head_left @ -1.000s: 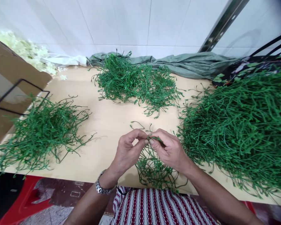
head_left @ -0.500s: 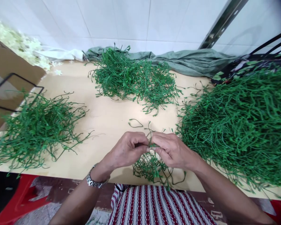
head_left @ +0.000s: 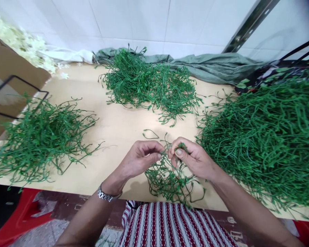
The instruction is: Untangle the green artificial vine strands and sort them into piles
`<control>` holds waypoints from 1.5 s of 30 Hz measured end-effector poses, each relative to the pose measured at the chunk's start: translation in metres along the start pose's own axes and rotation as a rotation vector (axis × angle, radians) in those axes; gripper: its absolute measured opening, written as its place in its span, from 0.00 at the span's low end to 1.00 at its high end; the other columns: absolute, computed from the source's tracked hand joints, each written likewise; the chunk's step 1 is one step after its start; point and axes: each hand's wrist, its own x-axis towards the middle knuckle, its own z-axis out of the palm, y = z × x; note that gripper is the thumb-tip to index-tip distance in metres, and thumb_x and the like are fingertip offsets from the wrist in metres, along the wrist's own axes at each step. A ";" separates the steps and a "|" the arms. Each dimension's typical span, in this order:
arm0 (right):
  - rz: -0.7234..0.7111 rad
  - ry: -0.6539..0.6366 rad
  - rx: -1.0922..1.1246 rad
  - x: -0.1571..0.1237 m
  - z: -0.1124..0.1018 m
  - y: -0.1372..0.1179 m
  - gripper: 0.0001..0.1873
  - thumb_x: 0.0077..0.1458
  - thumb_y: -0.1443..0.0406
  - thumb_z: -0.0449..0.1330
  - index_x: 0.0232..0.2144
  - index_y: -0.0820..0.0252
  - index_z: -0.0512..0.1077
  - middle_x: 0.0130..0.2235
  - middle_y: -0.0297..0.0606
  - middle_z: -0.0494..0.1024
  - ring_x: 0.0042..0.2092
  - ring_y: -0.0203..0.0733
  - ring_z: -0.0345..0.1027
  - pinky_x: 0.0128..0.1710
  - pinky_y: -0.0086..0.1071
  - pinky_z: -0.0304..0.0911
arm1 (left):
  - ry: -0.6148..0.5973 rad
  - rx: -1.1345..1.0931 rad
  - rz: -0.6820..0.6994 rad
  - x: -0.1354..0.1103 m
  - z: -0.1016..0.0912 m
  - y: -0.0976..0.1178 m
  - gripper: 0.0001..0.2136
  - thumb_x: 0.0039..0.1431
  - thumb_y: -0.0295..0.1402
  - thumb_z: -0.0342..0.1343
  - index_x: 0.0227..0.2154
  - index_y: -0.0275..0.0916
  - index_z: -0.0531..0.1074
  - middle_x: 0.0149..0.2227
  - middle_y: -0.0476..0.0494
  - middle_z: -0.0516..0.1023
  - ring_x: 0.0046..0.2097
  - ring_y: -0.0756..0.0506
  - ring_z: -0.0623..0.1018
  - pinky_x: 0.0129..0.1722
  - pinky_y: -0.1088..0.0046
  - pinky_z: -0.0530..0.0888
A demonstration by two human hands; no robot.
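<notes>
Near the table's front edge, my left hand (head_left: 144,157) pinches a thin green artificial stem (head_left: 166,151) between thumb and fingertips. My right hand (head_left: 189,156) is closed, its thumb pressing a green stem piece (head_left: 182,147) against the bent fingers. The fingertips of both hands are close together, and whether they share one stem I cannot tell. Beneath them lies a small loose heap of green stems (head_left: 170,183), partly covered by my hands. One curled stem (head_left: 151,134) rests just beyond my left fingers.
A large pile of green stems (head_left: 262,137) covers the table's right side. Other piles lie at the back (head_left: 149,82) and at the left (head_left: 46,137). A cardboard box (head_left: 18,65) with a black wire frame (head_left: 28,82) stands left, and green cloth (head_left: 211,67) runs along the wall.
My hands, close together before, have drawn slightly apart. The right hand has turned, so its thumb now shows over a green piece. The view has shifted a little.
</notes>
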 end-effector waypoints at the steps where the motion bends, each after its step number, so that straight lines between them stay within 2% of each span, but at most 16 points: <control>1: 0.041 0.051 0.080 0.001 0.004 0.003 0.10 0.61 0.60 0.46 0.33 0.60 0.61 0.29 0.32 0.65 0.23 0.29 0.58 0.24 0.25 0.54 | 0.038 0.025 -0.003 -0.001 0.001 -0.001 0.04 0.47 0.26 0.55 0.27 0.33 0.73 0.22 0.49 0.69 0.23 0.54 0.63 0.23 0.78 0.60; 3: 0.100 0.135 0.166 0.003 0.011 0.007 0.10 0.60 0.59 0.47 0.34 0.60 0.61 0.25 0.28 0.60 0.20 0.27 0.49 0.19 0.23 0.46 | 0.112 0.059 -0.004 -0.002 0.004 -0.002 0.03 0.46 0.26 0.55 0.27 0.33 0.72 0.22 0.49 0.69 0.25 0.53 0.65 0.24 0.78 0.62; 5: 0.126 0.151 0.145 0.005 0.018 0.007 0.11 0.59 0.58 0.49 0.36 0.60 0.62 0.22 0.27 0.56 0.21 0.28 0.45 0.18 0.23 0.43 | 0.170 0.073 0.011 -0.003 0.007 -0.003 0.02 0.46 0.26 0.55 0.26 0.33 0.70 0.22 0.50 0.68 0.25 0.53 0.65 0.24 0.79 0.62; 7: 0.127 0.144 0.052 0.007 0.023 0.005 0.11 0.56 0.58 0.52 0.36 0.62 0.63 0.22 0.27 0.56 0.22 0.29 0.47 0.19 0.23 0.45 | 0.221 0.087 0.030 -0.003 0.010 -0.003 0.01 0.47 0.26 0.54 0.24 0.33 0.69 0.21 0.51 0.66 0.24 0.54 0.63 0.22 0.79 0.60; 11: 0.066 0.197 -0.128 0.007 0.027 0.003 0.08 0.55 0.62 0.53 0.28 0.62 0.63 0.23 0.28 0.58 0.24 0.30 0.50 0.22 0.24 0.49 | 0.256 0.126 0.053 -0.005 0.013 -0.001 0.02 0.48 0.26 0.53 0.24 0.33 0.68 0.20 0.52 0.63 0.24 0.55 0.62 0.22 0.80 0.59; 15: -0.059 0.199 -0.297 0.006 0.025 0.004 0.05 0.55 0.66 0.52 0.28 0.62 0.63 0.24 0.29 0.61 0.26 0.31 0.54 0.24 0.24 0.51 | 0.196 0.171 0.044 -0.007 0.012 0.002 0.03 0.50 0.26 0.51 0.24 0.33 0.66 0.19 0.54 0.59 0.22 0.55 0.59 0.20 0.80 0.57; 19: -0.223 0.148 -0.475 0.005 0.020 0.003 0.04 0.55 0.69 0.51 0.28 0.61 0.62 0.26 0.32 0.62 0.28 0.33 0.56 0.27 0.26 0.52 | 0.112 0.252 0.032 -0.008 0.009 0.004 0.03 0.49 0.27 0.52 0.24 0.34 0.65 0.17 0.56 0.57 0.21 0.55 0.56 0.19 0.80 0.55; 22: -0.281 0.107 -0.584 0.004 0.019 0.004 0.04 0.56 0.70 0.48 0.28 0.61 0.60 0.26 0.33 0.61 0.29 0.34 0.55 0.27 0.28 0.52 | 0.052 0.361 0.044 -0.008 0.006 0.005 0.04 0.50 0.27 0.51 0.22 0.34 0.66 0.17 0.55 0.57 0.21 0.55 0.57 0.19 0.79 0.55; 26: -0.359 -0.004 -0.815 0.003 0.016 0.005 0.06 0.51 0.73 0.46 0.26 0.60 0.57 0.27 0.34 0.59 0.28 0.36 0.52 0.25 0.30 0.49 | -0.090 0.490 0.055 -0.007 0.002 0.008 0.09 0.49 0.23 0.48 0.15 0.34 0.63 0.16 0.55 0.55 0.21 0.55 0.56 0.20 0.79 0.54; 30: -0.462 -0.165 -0.968 0.002 0.011 -0.001 0.10 0.42 0.78 0.44 0.25 0.59 0.58 0.25 0.33 0.57 0.26 0.35 0.48 0.23 0.30 0.45 | -0.264 0.502 0.036 -0.007 -0.003 0.006 0.10 0.46 0.21 0.47 0.13 0.35 0.59 0.16 0.55 0.53 0.20 0.55 0.55 0.19 0.78 0.53; 34: -0.494 -0.270 -1.001 0.002 0.007 -0.009 0.10 0.42 0.78 0.45 0.24 0.59 0.58 0.25 0.32 0.56 0.24 0.34 0.46 0.22 0.31 0.44 | -0.374 0.418 0.005 -0.008 -0.006 0.004 0.10 0.46 0.22 0.46 0.13 0.35 0.58 0.17 0.54 0.56 0.21 0.55 0.56 0.21 0.77 0.55; 37: -0.524 -0.291 -1.007 0.003 0.005 -0.011 0.10 0.45 0.78 0.45 0.22 0.59 0.57 0.25 0.32 0.56 0.24 0.34 0.46 0.23 0.30 0.44 | -0.403 0.318 -0.050 -0.007 -0.006 0.006 0.11 0.47 0.23 0.47 0.13 0.36 0.57 0.16 0.54 0.54 0.21 0.55 0.55 0.20 0.77 0.54; 41: -0.570 -0.141 -0.900 0.006 0.007 -0.004 0.11 0.47 0.76 0.43 0.20 0.59 0.58 0.23 0.32 0.55 0.24 0.34 0.47 0.22 0.29 0.46 | -0.336 0.149 -0.105 -0.004 -0.006 0.010 0.12 0.46 0.27 0.51 0.12 0.36 0.58 0.14 0.56 0.52 0.19 0.56 0.52 0.18 0.77 0.50; 43: -0.561 -0.051 -0.793 0.007 0.010 -0.001 0.10 0.47 0.75 0.44 0.22 0.59 0.61 0.22 0.33 0.57 0.25 0.35 0.50 0.22 0.29 0.47 | -0.295 0.068 -0.119 -0.004 -0.007 0.009 0.11 0.44 0.29 0.54 0.12 0.35 0.60 0.14 0.56 0.51 0.18 0.56 0.52 0.17 0.76 0.49; 45: -0.520 -0.016 -0.664 0.007 0.014 0.000 0.09 0.49 0.74 0.45 0.24 0.60 0.62 0.22 0.34 0.60 0.26 0.35 0.53 0.24 0.29 0.50 | -0.282 -0.009 -0.131 -0.003 -0.007 0.008 0.11 0.43 0.31 0.56 0.12 0.35 0.63 0.13 0.55 0.53 0.18 0.56 0.52 0.17 0.76 0.49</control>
